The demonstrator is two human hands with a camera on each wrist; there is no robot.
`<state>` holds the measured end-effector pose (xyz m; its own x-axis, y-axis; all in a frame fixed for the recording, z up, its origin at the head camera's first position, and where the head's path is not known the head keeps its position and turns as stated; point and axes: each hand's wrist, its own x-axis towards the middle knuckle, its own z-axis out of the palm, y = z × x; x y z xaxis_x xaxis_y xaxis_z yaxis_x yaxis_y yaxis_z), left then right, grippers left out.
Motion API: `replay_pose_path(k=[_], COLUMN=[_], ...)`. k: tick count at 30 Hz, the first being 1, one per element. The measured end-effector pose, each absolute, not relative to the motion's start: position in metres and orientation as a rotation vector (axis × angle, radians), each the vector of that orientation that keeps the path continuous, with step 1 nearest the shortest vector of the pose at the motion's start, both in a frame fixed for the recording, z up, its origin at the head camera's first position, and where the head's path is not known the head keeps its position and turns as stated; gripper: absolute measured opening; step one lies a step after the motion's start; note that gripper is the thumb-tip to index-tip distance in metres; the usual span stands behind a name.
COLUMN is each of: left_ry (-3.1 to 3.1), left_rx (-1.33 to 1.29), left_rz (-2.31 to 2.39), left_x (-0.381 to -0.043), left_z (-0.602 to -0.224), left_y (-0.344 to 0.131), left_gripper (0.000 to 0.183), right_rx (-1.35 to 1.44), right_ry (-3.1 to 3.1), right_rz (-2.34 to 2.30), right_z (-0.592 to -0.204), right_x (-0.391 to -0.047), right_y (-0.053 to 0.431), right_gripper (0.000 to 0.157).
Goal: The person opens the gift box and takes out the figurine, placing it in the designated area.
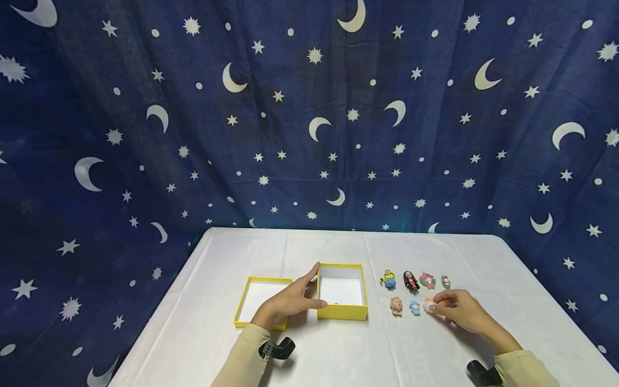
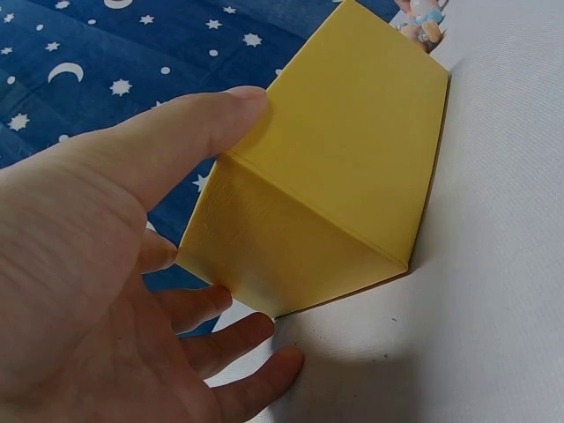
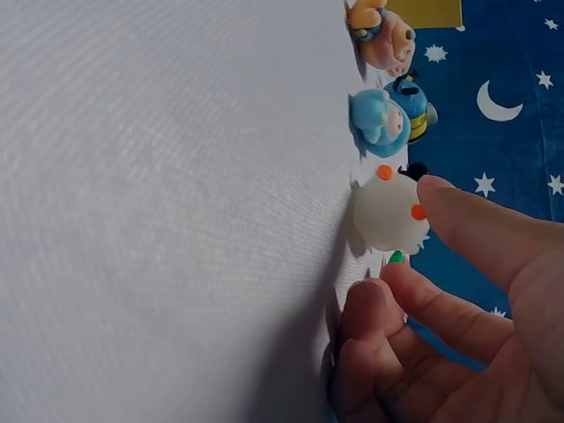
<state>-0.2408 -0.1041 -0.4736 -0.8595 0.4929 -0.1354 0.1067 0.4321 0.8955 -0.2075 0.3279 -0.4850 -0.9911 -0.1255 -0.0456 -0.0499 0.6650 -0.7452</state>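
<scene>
My left hand point(image 1: 290, 299) grips an open yellow box point(image 1: 342, 312) with a white inside, thumb at its front left corner and index finger at the back left corner. The left wrist view shows my thumb against the box's yellow outer face point(image 2: 352, 132), the other fingers bent along its side. My right hand point(image 1: 459, 310) has thumb and bent index finger at a small white figurine point(image 3: 388, 216) with orange spots, which stands low at the table. In its row are a blue figurine point(image 1: 414, 307) and a brown animal figurine point(image 1: 396, 306).
Behind stand a minion figurine point(image 1: 388, 280), a dark-haired doll point(image 1: 411, 281), a pink figurine point(image 1: 427, 280) and a small grey figurine point(image 1: 445, 281). A shallow yellow-edged lid point(image 1: 249, 301) lies left of the box. A blue star-patterned curtain point(image 1: 290, 134) hangs behind the white table point(image 1: 353, 355).
</scene>
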Motion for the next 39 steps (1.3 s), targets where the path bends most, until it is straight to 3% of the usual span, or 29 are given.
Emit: replay_pose_path(k=[15,39], left_ry=[2.311,2.313], left_rx=[0.502,0.514], left_rz=[1.408,1.405], left_x=[-0.241,-0.242], left_z=[-0.475,-0.475], left_y=[-0.104,-0.105], left_gripper=[0.101,0.101], right_rx=[-0.104,-0.529], right_ry=[2.745,2.745], right_rz=[-1.232,-1.301], right_z=[-0.474,-0.441], right_x=[-0.207,-0.219], right_y=[0.335,0.300], right_gripper=[0.042,0.034])
